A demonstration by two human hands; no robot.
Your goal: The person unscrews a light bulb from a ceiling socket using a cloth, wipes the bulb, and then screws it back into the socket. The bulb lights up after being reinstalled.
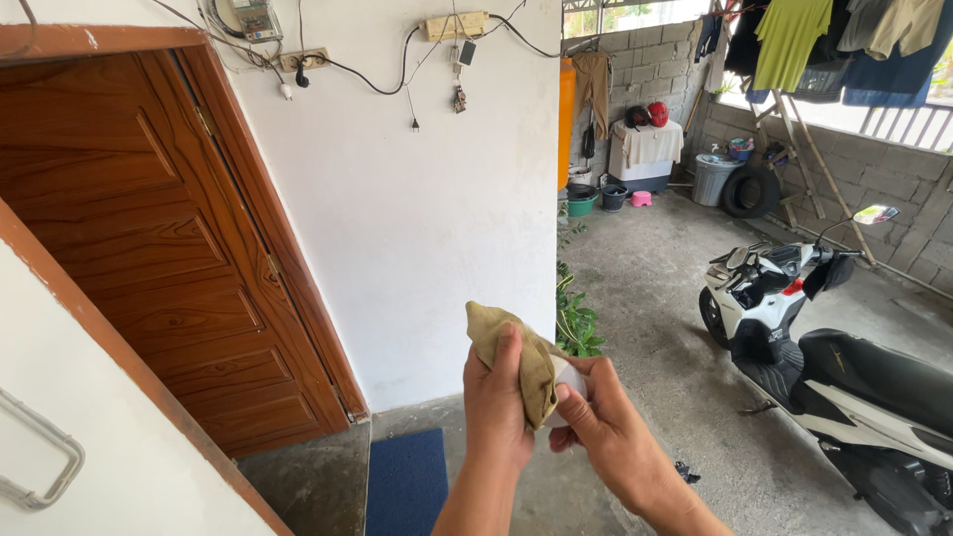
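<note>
My left hand (496, 402) grips a crumpled olive-tan cloth (518, 349), thumb pressed over its front. My right hand (606, 417) holds a small white rounded object (570, 378) against the cloth, fingers curled around it; most of that object is hidden. Both hands are raised in front of me, touching each other, before a white wall (427, 218).
An open wooden door (159, 258) stands at left, with a blue mat (407, 481) on the concrete floor below. A white and black scooter (824, 347) is parked at right. Green plants (578, 323) grow by the wall corner. Buckets, a tyre and hanging clothes fill the far yard.
</note>
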